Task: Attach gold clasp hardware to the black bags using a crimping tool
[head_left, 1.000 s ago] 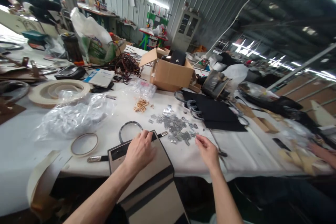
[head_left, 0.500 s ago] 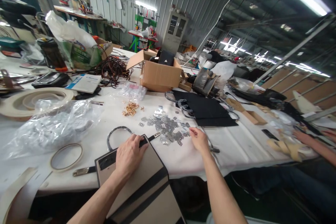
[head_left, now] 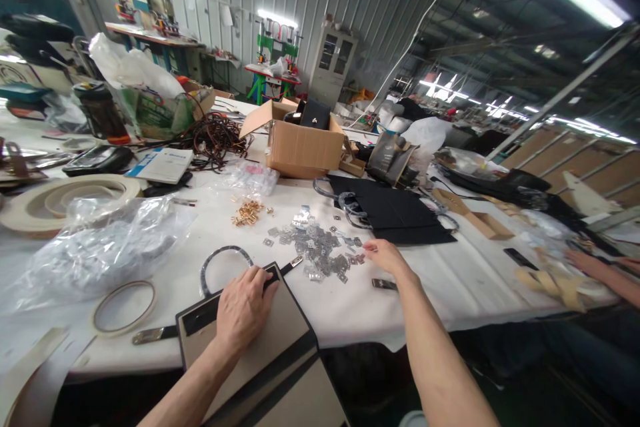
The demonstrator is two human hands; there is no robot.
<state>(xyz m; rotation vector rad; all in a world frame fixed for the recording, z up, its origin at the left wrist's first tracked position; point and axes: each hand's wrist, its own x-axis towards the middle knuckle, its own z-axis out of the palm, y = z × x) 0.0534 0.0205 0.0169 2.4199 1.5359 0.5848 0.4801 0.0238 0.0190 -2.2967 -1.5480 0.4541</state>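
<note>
A beige bag panel with black edging (head_left: 287,320) leans over the table's front edge, tilted toward me. Over its top edge, my left hand (head_left: 245,307) is closed with fingers curled on a black strip there. Short straps with metal ends stick out on both sides, and a grey wrapped loop handle (head_left: 225,250) stands behind it. My right hand (head_left: 387,257) is at the right side of a pile of small silvery metal plates (head_left: 320,247). Its thumb and fingertips are pinched together; whatever is between them is too small to make out. A dark metal-ended strap piece (head_left: 384,285) lies beside that wrist.
Gold-coloured small fittings (head_left: 247,212) lie behind the plates. Black bag pieces (head_left: 395,210) and an open cardboard box (head_left: 305,147) stand farther back. At left are a clear plastic bag (head_left: 105,247) and tape rolls (head_left: 125,307). Another person's hand (head_left: 590,263) is at far right.
My right hand has shifted slightly right, and its forearm now leaves the dark strap piece in sight. The left hand keeps its hold on the panel, which sits slightly lower and more to the left in view.
</note>
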